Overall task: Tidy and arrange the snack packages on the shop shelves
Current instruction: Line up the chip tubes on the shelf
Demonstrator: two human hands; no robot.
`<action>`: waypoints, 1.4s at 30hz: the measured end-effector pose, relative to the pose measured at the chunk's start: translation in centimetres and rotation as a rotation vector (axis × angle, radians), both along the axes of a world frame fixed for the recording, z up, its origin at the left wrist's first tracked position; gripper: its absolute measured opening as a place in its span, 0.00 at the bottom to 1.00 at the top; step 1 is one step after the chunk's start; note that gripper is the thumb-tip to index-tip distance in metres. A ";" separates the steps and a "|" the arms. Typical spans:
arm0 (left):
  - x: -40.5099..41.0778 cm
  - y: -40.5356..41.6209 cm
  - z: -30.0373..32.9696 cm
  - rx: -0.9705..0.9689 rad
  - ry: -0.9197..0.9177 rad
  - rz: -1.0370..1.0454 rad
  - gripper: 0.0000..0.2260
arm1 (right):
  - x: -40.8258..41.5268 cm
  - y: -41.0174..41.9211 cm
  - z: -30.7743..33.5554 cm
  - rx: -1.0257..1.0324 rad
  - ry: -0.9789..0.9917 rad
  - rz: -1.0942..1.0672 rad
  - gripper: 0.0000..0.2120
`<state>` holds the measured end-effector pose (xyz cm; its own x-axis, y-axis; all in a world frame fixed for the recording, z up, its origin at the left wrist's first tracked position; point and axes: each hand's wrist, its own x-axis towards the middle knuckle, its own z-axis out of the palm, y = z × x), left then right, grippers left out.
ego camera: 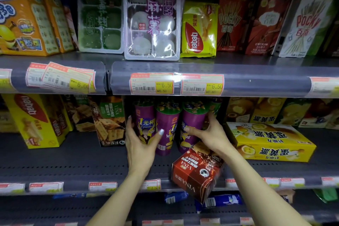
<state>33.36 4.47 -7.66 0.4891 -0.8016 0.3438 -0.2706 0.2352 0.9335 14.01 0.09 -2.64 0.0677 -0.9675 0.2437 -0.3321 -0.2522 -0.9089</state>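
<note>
**Purple chip cups bracketed, red box left teetering**

While both arms reached into the middle shelf (73, 163), the yellow Nabati box (34, 121) and the green Vina cracker box (110, 121) stood well back on its left side, apart from the work. Next came the left hand (141, 143), fingers and thumb wrapped round the leftmost purple chip cup (145, 124). A second cup (165, 130) stood touching it in the middle. The right hand (207, 134) lay spread against the third cup (190, 128), fingers open and pressing its side rather than closed round it. Below that wrist a red Vina box (197, 172) sat tilted over the shelf's front lip, part of it hanging past the edge. Further right, the flat yellow cake box (271, 143) lay undisturbed.

The likeliest mishap was the red box: a brush from the right forearm could tip it off. Squeezing the cups together unevenly might also topple the middle one.
</note>
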 end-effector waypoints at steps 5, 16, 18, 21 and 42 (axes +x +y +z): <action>2.7 -0.5 0.0 0.070 -0.011 -0.175 0.35 | -0.7 -0.2 -0.3 0.052 -0.022 0.057 0.33; 5.9 -0.8 0.2 0.194 -0.100 -0.310 0.30 | -1.5 -0.1 0.4 0.127 -0.042 0.163 0.29; 6.2 -0.4 0.2 0.194 -0.102 -0.353 0.27 | -1.4 -0.1 0.3 0.144 -0.066 0.180 0.29; 6.5 0.0 0.2 0.185 -0.074 -0.390 0.27 | -1.5 -0.1 0.1 0.164 -0.099 0.193 0.30; 4.0 0.5 0.2 0.104 -0.029 -0.270 0.43 | -0.8 0.4 -0.2 0.114 -0.029 0.084 0.49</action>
